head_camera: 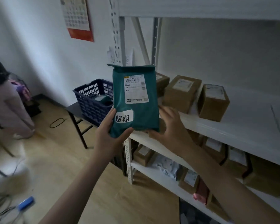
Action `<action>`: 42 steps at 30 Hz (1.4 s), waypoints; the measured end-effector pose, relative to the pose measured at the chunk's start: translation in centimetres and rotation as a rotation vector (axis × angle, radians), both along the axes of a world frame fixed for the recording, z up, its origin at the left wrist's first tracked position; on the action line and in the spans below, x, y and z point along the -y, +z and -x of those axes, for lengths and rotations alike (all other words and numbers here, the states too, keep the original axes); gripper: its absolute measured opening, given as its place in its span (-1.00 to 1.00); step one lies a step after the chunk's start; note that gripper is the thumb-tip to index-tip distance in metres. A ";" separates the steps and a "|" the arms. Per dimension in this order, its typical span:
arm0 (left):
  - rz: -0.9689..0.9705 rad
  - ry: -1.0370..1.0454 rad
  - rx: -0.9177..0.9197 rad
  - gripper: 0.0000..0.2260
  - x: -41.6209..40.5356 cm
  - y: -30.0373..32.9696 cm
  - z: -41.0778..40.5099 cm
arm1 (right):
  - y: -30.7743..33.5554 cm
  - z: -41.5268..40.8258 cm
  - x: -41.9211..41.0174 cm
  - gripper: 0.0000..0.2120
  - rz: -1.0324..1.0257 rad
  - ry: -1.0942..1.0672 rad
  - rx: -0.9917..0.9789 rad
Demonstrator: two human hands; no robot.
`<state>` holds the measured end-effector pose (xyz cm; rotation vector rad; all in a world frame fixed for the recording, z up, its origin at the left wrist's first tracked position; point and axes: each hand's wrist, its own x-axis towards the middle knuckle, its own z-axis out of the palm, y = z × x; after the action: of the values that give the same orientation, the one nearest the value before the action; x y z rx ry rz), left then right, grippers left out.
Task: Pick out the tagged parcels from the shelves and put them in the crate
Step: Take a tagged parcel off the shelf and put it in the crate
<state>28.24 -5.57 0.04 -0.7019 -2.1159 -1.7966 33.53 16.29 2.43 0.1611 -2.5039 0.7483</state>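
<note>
The left hand [111, 131] grips the lower corner of a green parcel [134, 101], thumb under its bottom edge, holding it upright in front of the white shelf [225, 131]. A handwritten tag [124, 118] sits below its printed label. The right hand [171, 126] is beside the parcel's right edge, fingers spread and relaxed. The blue crate [90, 101] stands on a dark bench [73, 109] behind, and brown boxes [196, 97] line the shelf.

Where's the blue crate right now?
In the head view, the blue crate sits on a dark side table left of the white shelves, partly behind the green parcel held up in the left hand.
</note>
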 end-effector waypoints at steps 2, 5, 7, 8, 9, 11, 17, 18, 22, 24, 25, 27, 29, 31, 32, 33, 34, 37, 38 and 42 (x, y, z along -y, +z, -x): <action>0.010 0.018 0.004 -0.32 3.9 -0.4 1.5 | -0.6 2.1 3.9 -0.29 -0.003 0.017 0.013; 0.008 0.074 0.038 -0.26 9.5 -1.8 4.5 | -1.5 5.7 9.1 -0.29 -0.010 0.044 0.020; 0.029 0.117 0.047 -0.19 12.9 -2.7 6.4 | -1.9 7.9 12.3 -0.26 -0.034 0.055 0.030; 0.044 0.134 0.051 -0.17 14.4 -2.9 7.3 | -2.1 8.9 13.8 -0.25 -0.041 0.060 0.039; 0.059 0.147 0.056 -0.16 15.8 -3.1 8.2 | -2.3 9.9 15.2 -0.24 -0.035 0.066 0.047; 0.087 0.165 0.054 -0.15 18.3 -3.4 10.2 | -2.6 12.0 17.7 -0.26 -0.015 0.080 0.059; 0.124 0.190 0.016 -0.17 23.9 -3.6 16.3 | -3.4 19.1 22.8 -0.30 -0.021 0.160 0.099; 0.135 0.200 0.017 -0.16 24.5 -3.7 17.4 | -3.6 20.5 23.5 -0.30 -0.018 0.171 0.107; 0.139 0.210 0.055 -0.16 26.5 -4.6 22.7 | -4.7 26.5 25.4 -0.28 -0.008 0.168 0.102; 0.146 0.220 0.069 -0.14 27.2 -5.1 25.9 | -5.3 29.7 26.2 -0.27 -0.005 0.166 0.103; 0.146 0.222 0.083 -0.14 27.6 -5.3 27.6 | -5.6 31.4 26.4 -0.27 0.001 0.167 0.108; 0.144 0.224 0.119 -0.15 28.0 -5.4 30.9 | -5.9 34.7 27.0 -0.28 0.020 0.172 0.127; 0.146 0.204 0.145 -0.18 28.1 -5.4 34.1 | -6.3 37.9 27.3 -0.29 0.021 0.151 0.148; 0.139 0.164 0.173 -0.23 27.9 -5.4 37.3 | -6.9 40.8 27.4 -0.31 0.024 0.120 0.173; 0.129 0.153 0.184 -0.24 27.7 -5.5 39.0 | -7.2 42.3 27.3 -0.32 0.023 0.109 0.182; 0.123 0.145 0.197 -0.24 27.6 -5.7 40.7 | -7.4 43.8 27.2 -0.33 0.021 0.096 0.190; 0.118 0.138 0.211 -0.22 27.3 -5.9 42.3 | -7.7 45.2 27.1 -0.33 0.020 0.078 0.198; 0.087 0.085 0.268 -0.18 26.8 -6.6 47.0 | -8.3 49.1 26.6 -0.29 0.027 0.024 0.230; 0.083 0.066 0.284 -0.19 26.6 -6.8 48.6 | -8.5 50.2 26.4 -0.27 0.029 0.009 0.241; 0.082 -0.031 0.319 -0.25 26.2 -7.8 55.5 | -9.5 55.1 25.9 -0.26 -0.003 -0.062 0.306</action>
<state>-27.28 -31.74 -7.75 -0.4954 -2.4031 -1.9582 -21.56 -9.59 -7.07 -0.0341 -2.7831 0.7950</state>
